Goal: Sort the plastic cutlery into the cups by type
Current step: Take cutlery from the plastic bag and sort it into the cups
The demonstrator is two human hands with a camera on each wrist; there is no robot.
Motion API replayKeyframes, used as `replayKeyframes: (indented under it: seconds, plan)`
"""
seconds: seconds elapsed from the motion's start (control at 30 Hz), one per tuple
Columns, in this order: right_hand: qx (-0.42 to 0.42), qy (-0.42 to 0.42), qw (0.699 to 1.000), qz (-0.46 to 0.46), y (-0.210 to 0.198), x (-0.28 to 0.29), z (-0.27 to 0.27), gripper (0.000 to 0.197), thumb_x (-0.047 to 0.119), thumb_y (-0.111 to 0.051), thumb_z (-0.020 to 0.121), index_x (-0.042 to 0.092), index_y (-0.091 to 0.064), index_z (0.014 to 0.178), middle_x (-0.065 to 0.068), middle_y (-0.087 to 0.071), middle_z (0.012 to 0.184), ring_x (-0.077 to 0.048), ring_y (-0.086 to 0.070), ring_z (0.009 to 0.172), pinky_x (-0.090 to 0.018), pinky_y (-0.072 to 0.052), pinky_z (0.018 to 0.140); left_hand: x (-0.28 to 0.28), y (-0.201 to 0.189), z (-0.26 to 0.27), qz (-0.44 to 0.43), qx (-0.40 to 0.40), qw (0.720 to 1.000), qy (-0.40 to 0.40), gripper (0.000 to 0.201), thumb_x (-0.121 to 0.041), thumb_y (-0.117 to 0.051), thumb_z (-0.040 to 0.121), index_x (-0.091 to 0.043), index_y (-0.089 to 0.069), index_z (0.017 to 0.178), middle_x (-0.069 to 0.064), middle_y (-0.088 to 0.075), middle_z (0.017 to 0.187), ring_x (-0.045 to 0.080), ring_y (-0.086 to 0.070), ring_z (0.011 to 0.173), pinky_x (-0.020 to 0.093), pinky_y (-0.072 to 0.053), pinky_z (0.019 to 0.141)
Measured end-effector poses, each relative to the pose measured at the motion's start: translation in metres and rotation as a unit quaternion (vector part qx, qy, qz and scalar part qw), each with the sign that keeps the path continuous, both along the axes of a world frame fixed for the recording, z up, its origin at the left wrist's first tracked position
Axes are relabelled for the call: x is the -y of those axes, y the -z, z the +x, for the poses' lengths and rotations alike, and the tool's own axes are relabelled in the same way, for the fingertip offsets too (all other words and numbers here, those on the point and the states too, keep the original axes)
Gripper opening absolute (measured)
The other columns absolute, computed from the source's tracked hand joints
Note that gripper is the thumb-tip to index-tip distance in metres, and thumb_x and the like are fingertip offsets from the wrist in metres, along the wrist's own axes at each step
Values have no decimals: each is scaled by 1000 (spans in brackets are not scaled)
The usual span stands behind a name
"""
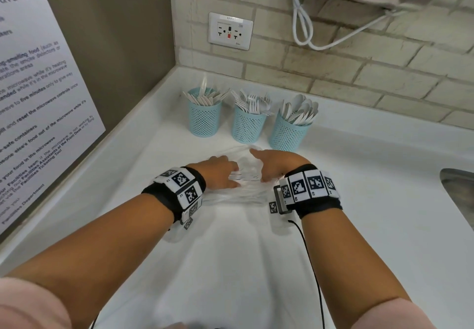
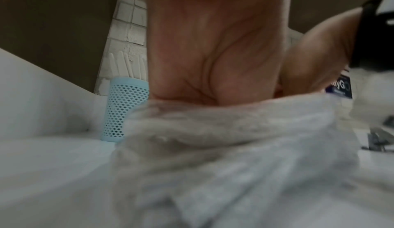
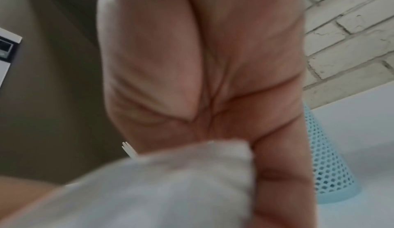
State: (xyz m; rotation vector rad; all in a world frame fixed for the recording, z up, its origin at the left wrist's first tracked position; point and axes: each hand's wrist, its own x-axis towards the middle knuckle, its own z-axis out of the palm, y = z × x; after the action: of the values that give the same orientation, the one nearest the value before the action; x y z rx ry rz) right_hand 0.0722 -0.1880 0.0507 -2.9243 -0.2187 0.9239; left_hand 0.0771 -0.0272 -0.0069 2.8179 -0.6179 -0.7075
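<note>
Three blue mesh cups stand at the back of the white counter (image 1: 372, 200): the left cup (image 1: 204, 121) holds knives, the middle cup (image 1: 247, 128) forks, the right cup (image 1: 287, 133) spoons. In front of them lies a clear plastic bag (image 1: 230, 198) with white cutlery (image 1: 246, 176) bunched inside. My left hand (image 1: 223, 172) grips the bag from the left, and my right hand (image 1: 272, 164) grips it from the right, thumb raised. In the right wrist view a finger (image 3: 283, 172) curls round the bag (image 3: 170, 181), and fork tines (image 3: 127, 146) poke out. The bag (image 2: 234, 147) hides my left fingers.
A steel sink (image 1: 459, 187) is set into the counter at the right edge. A brick wall with a socket (image 1: 230, 31) and a hanging white cord (image 1: 302, 21) runs behind the cups. A notice (image 1: 38, 98) covers the left wall. A black cable (image 1: 310, 264) trails from my right wristband.
</note>
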Motion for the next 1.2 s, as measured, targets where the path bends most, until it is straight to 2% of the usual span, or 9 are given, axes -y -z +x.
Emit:
replayKeyframes:
  seconds: [0.13,0.27,0.4,0.5,0.73,0.83,0.97,1.1,1.2]
  plan:
    - [11,42,997,62,2,2,0,84,-2,-52,87,20,-3,151,-11,-43,144,-22,-60,107,-30,-48,92,-2,3,0,-26,-17,1000,-1,70,-61,-49,85,-29,-29,144,9,-33,144,31,-30,134,47,-30,110]
    - [10,72,991,113,5,-1,-2,79,-7,-44,87,22,-7,152,-11,-57,130,-8,-60,68,-27,-48,80,-3,2,0,13,-33,999,10,76,-64,-48,83,-31,-22,147,6,-25,148,30,-23,137,50,-25,112]
    - [18,71,987,143,2,1,-4,77,-5,-43,89,23,-8,151,-9,-48,137,-20,-60,84,-23,-46,69,-3,4,0,23,-11,1000,12,75,-62,-47,85,-27,-23,147,6,-26,145,32,-24,134,51,-27,110]
    - [15,51,992,113,-1,5,-5,78,-1,-46,88,24,-7,151,-4,-37,147,-24,-54,111,-26,-43,83,-5,5,2,11,12,1000,22,67,-55,-50,88,-26,-27,145,8,-33,141,32,-33,129,46,-32,107]
    - [35,77,988,127,4,11,-4,74,-1,-46,90,22,-12,151,-4,-29,153,-22,-50,119,-15,-43,64,-6,6,-3,-28,61,997,32,39,-37,-55,91,-19,-48,125,10,-45,120,29,-51,107,35,-43,89]
    - [45,74,988,126,6,12,-4,74,-1,-47,89,22,-12,151,-4,-26,154,-20,-46,120,-17,-42,72,-3,7,-3,-21,63,998,16,39,-37,-55,92,-13,-56,122,11,-46,120,29,-50,109,36,-43,92]
    - [46,80,988,128,8,15,-6,74,0,-49,89,21,-15,151,-5,-28,152,-23,-45,126,-21,-43,82,-6,6,0,-97,60,993,-18,29,-32,-63,87,-5,-64,96,10,-59,99,24,-55,89,28,-40,75]
    - [48,86,984,146,7,16,-7,72,-2,-51,90,21,-18,150,-6,-29,151,-23,-49,121,-21,-48,78,-9,12,4,-150,65,985,-57,24,-30,-68,83,-17,-51,73,-3,-54,78,17,-50,77,25,-35,63]
    - [56,80,985,143,7,16,-8,72,0,-52,90,21,-20,150,-6,-27,153,-23,-46,125,-21,-46,80,-9,14,5,-180,72,977,-91,20,-25,-67,85,-16,-50,78,-1,-55,83,17,-49,79,23,-35,63]
